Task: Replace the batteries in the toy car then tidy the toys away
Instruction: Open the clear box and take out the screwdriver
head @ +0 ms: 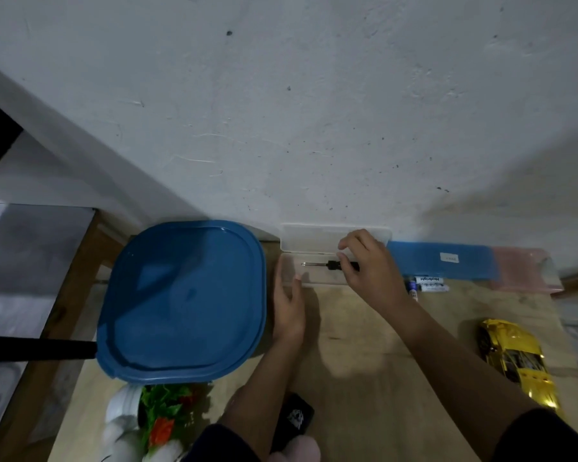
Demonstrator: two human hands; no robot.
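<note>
Screwdriver (327, 265) lies crosswise, tip leftward, right hand (367, 261) pinching its handle; left hand (289, 305) open.

Centre frame, an open clear plastic case (317, 248) against a white wall. The right hand (369, 265) pinches a small black-handled screwdriver (331, 265) inside; the left hand (289, 305) steadies its left edge. Blue-lidded tub (184, 301) at left, batteries (429, 283) and yellow toy car (518, 358) at right.
</note>
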